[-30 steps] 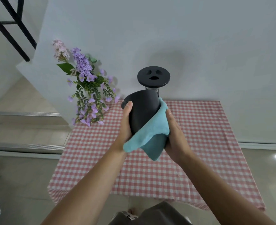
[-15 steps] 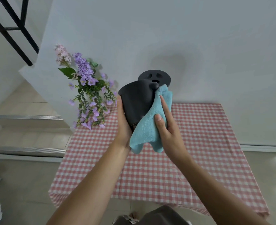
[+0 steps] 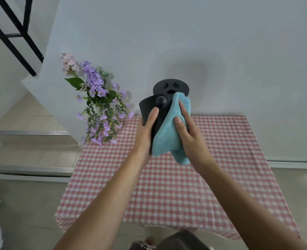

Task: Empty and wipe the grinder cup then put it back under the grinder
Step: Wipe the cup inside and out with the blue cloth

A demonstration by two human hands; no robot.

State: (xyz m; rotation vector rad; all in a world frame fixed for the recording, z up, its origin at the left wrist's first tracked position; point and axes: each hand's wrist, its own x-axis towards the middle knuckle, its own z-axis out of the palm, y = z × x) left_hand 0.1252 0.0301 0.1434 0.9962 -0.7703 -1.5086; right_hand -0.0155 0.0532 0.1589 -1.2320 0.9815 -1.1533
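Note:
I hold a black grinder cup [image 3: 147, 109] in the air above the table, tilted away from me. My left hand [image 3: 146, 130] grips its left side, thumb on top. My right hand [image 3: 187, 130] presses a light blue cloth [image 3: 169, 134] flat against the cup's right side, fingers stretched toward the rim. The cloth hangs down below both hands. Behind the cup stands the black grinder [image 3: 171, 86]; only its round top disc and a black knob [image 3: 161, 101] show, the body is hidden by cup and cloth.
A red-and-white checked tablecloth [image 3: 176, 186] covers the small table against a white wall. Purple and pink flowers [image 3: 98, 105] stand at the table's back left corner. Stairs with a black railing [image 3: 13, 31] rise on the left.
Both hands have lifted the cup higher, in front of the grinder. The right hand has slid the cloth up along the cup's side, and the left thumb has shifted onto the cup's top face.

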